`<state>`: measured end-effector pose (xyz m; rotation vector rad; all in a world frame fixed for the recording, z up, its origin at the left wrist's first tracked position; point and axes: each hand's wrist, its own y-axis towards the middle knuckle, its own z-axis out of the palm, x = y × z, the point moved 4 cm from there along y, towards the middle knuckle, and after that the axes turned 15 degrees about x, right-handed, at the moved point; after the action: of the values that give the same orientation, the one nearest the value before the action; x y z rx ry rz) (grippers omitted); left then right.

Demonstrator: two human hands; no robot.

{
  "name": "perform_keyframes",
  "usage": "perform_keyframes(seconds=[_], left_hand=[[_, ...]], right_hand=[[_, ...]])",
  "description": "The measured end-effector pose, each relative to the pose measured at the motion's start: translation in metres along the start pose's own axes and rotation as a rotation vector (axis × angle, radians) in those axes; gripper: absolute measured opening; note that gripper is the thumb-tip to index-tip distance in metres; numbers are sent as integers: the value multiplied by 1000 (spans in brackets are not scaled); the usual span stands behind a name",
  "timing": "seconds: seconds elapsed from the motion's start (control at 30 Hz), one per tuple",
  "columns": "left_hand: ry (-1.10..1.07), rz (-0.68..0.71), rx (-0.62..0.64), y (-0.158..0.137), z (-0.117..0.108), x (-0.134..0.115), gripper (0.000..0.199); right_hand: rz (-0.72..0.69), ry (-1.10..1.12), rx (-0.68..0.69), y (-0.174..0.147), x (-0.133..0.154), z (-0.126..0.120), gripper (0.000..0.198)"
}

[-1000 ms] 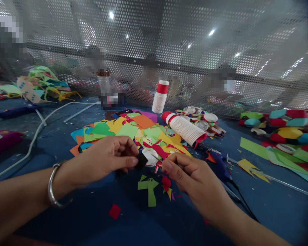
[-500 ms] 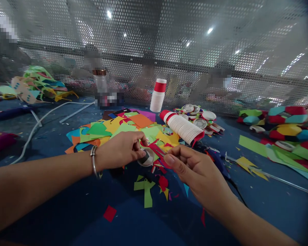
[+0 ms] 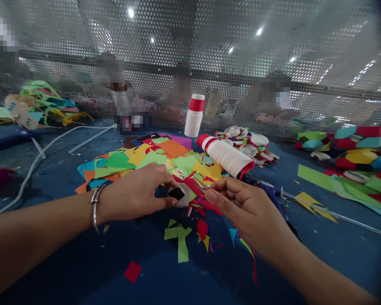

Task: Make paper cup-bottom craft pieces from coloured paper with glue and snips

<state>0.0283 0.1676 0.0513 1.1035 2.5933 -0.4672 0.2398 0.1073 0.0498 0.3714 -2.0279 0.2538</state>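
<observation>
Between the thumb and fingers of my left hand [image 3: 146,190] is a small black paper piece [image 3: 177,193]. A round white disc [image 3: 186,199], perhaps a cut cup bottom, lies just behind it; the fingers partly cover it. My right hand [image 3: 241,207] pinches thin metal tweezers [image 3: 200,183], their tips pointing left toward the black piece and standing slightly apart. Beneath both hands are red paper strips [image 3: 206,203] and small scraps. Just beyond them spreads a pile of coloured paper [image 3: 152,156].
A stack of white cups [image 3: 230,156] lies on its side, while another cup stack [image 3: 194,116] stands upright behind. Several white discs [image 3: 247,150] are heaped to its right. Glue guns [image 3: 11,140] with a white cable lie left. A perforated metal screen [image 3: 216,55] closes the back.
My left hand has moved slightly left, and the black piece now shows flatter and more fully. The tweezers' tips have spread apart. The view has shifted a little.
</observation>
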Motion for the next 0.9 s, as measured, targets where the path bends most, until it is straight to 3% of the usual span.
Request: perform_keyframes(seconds=[0.33,0.5,0.63,0.9], left_hand=[[-81,-10,16,1,2,-4,27],[-76,-8,-43,3,1,-1,27],[-63,29,-17,3,0,-4,26],[-71,36,-24,3,1,0,30]], right_hand=[[25,-68,9,-1,-3,-5,40],[80,-263,-29,-1,-2,-16,43],[118,-423,-50,0,-4,-23,45],[241,-736,64,2,-12,-19,36]])
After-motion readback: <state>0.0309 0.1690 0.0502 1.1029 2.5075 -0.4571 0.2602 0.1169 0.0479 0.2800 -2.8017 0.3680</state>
